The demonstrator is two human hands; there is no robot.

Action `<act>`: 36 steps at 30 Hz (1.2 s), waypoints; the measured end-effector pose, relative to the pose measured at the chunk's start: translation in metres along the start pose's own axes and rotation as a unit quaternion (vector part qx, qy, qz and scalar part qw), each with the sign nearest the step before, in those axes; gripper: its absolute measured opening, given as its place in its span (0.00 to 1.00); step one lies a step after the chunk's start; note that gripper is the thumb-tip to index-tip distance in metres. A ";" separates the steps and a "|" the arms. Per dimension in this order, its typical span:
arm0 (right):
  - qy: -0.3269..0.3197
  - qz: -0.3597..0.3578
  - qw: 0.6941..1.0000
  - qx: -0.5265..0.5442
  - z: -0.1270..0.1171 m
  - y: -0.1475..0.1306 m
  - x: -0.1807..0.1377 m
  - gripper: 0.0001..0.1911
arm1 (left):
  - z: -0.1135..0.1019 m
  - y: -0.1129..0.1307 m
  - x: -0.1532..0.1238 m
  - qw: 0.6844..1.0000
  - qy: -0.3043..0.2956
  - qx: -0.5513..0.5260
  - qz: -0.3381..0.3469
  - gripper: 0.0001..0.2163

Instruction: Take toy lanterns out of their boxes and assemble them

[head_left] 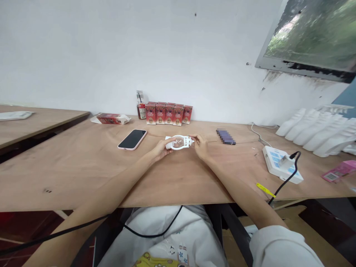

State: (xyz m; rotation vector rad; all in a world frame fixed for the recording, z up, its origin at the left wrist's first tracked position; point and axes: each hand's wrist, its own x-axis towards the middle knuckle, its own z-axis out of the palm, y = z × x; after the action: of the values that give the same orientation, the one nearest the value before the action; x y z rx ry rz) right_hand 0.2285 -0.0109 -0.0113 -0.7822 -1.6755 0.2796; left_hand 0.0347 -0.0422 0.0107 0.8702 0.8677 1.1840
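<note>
Phone (132, 139): on the tabletop (89, 167), just left of the left fingers (164, 142)
Left fingers: wrapped round the white end of the bottle (178, 141)
Red boxes (169, 115): beyond the fingers
Bottle: held sideways between the fingers
Right fingers (198, 137): pinched at its pointed tip
Power strip (273, 162): well right of the right fingers

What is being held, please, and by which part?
A white piece with a clear middle: the left hand holds its blunt end; the right hand is at its pointed tip.

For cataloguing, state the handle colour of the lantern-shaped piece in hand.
The handle is white, showing best in the head view.
</note>
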 end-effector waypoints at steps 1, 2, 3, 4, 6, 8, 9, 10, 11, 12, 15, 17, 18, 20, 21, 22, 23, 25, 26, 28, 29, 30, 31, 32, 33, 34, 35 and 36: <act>-0.002 -0.002 1.000 -0.002 0.000 -0.001 0.000 0.09 | 0.000 0.000 0.000 1.000 0.001 -0.003 -0.001 0.09; -0.004 -0.002 1.000 -0.003 0.000 -0.002 0.000 0.10 | 0.000 -0.001 0.001 1.000 0.001 -0.005 0.000 0.09; -0.006 -0.002 1.000 -0.006 0.000 -0.002 -0.001 0.10 | 0.000 -0.001 0.001 1.000 -0.001 -0.007 0.004 0.09; -0.006 -0.003 1.000 -0.009 0.000 -0.002 -0.001 0.10 | -0.001 -0.001 0.001 1.000 -0.004 -0.008 0.008 0.10; 0.000 -0.006 1.000 -0.020 0.000 -0.001 -0.001 0.10 | -0.001 -0.002 0.002 1.000 -0.009 -0.007 0.013 0.10; 0.004 -0.011 0.999 -0.036 0.000 0.000 -0.002 0.10 | 0.000 -0.002 0.001 1.000 -0.009 -0.008 0.017 0.10; 0.003 -0.014 0.999 -0.044 0.001 0.001 -0.002 0.11 | 0.000 -0.002 0.001 1.000 -0.007 -0.010 0.019 0.10; 0.001 -0.018 0.999 -0.050 0.001 0.002 -0.002 0.11 | 0.000 -0.002 0.000 1.000 -0.004 -0.010 0.021 0.10; -0.002 -0.024 0.998 -0.056 0.001 0.003 -0.001 0.12 | 0.000 -0.002 0.000 1.000 -0.001 -0.010 0.025 0.10; -0.006 -0.032 0.998 -0.060 0.000 0.004 -0.001 0.13 | 0.001 -0.001 -0.001 1.000 0.001 -0.006 0.031 0.11; -0.018 -0.065 0.995 -0.075 -0.001 0.005 0.001 0.12 | 0.001 0.001 -0.003 0.998 0.002 0.013 0.061 0.13; -0.031 -0.087 0.992 -0.087 -0.003 0.005 0.003 0.12 | 0.001 0.002 -0.002 0.996 0.006 0.025 0.085 0.14; -0.037 -0.095 0.990 -0.092 -0.004 0.005 0.004 0.11 | 0.001 0.003 -0.002 0.995 0.010 0.029 0.097 0.15; -0.048 -0.110 0.988 -0.097 -0.005 0.004 0.005 0.11 | 0.000 0.003 0.000 0.992 0.019 0.038 0.119 0.15; -0.052 -0.116 0.987 -0.096 -0.006 0.003 0.006 0.11 | -0.001 0.003 0.000 0.990 0.022 0.043 0.129 0.16; -0.056 -0.123 0.986 -0.094 -0.006 0.002 0.007 0.10 | -0.002 0.003 0.000 0.989 0.023 0.048 0.138 0.16; -0.061 -0.128 0.986 -0.091 -0.006 0.002 0.008 0.10 | -0.002 0.003 0.000 0.988 0.024 0.052 0.146 0.16; -0.071 -0.131 0.985 -0.085 -0.006 0.001 0.009 0.10 | -0.003 0.003 -0.001 0.985 0.026 0.055 0.159 0.16; -0.075 -0.129 0.985 -0.083 -0.007 0.000 0.009 0.10 | -0.003 0.003 -0.002 0.985 0.028 0.054 0.164 0.16; -0.080 -0.118 0.986 -0.081 -0.007 0.000 0.010 0.09 | -0.002 0.003 -0.004 0.983 0.030 0.050 0.172 0.17; -0.082 -0.110 0.987 -0.079 -0.008 0.001 0.010 0.08 | -0.001 0.003 -0.005 0.983 0.031 0.050 0.174 0.17; -0.086 -0.099 0.988 -0.076 -0.008 0.002 0.010 0.08 | 0.000 0.002 -0.006 0.983 0.032 0.051 0.174 0.17; -0.091 -0.084 0.990 -0.067 -0.008 0.003 0.009 0.08 | 0.001 0.002 -0.007 0.983 0.033 0.052 0.173 0.18; -0.097 -0.064 0.992 -0.052 -0.008 0.005 0.009 0.08 | 0.002 0.002 -0.007 0.984 0.034 0.053 0.169 0.18; -0.103 -0.041 0.993 -0.033 -0.007 0.007 0.008 0.09 | 0.004 0.001 -0.007 0.984 0.035 0.053 0.164 0.18; -0.107 -0.017 0.994 -0.012 -0.006 0.009 0.007 0.11 | 0.004 0.001 -0.007 0.985 0.035 0.053 0.159 0.19; -0.106 0.006 0.994 0.009 -0.005 0.011 0.007 0.12 | 0.005 0.000 -0.007 0.986 0.034 0.054 0.155 0.19; -0.101 0.025 0.994 0.025 -0.004 0.013 0.006 0.13 | 0.005 -0.001 -0.007 0.986 0.034 0.059 0.154 0.19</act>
State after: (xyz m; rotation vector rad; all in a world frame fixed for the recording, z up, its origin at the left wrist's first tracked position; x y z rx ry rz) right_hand 0.2359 0.0019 -0.0130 -0.7804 -1.8324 0.4465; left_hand 0.0385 -0.0495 0.0126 1.0936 0.8869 1.4484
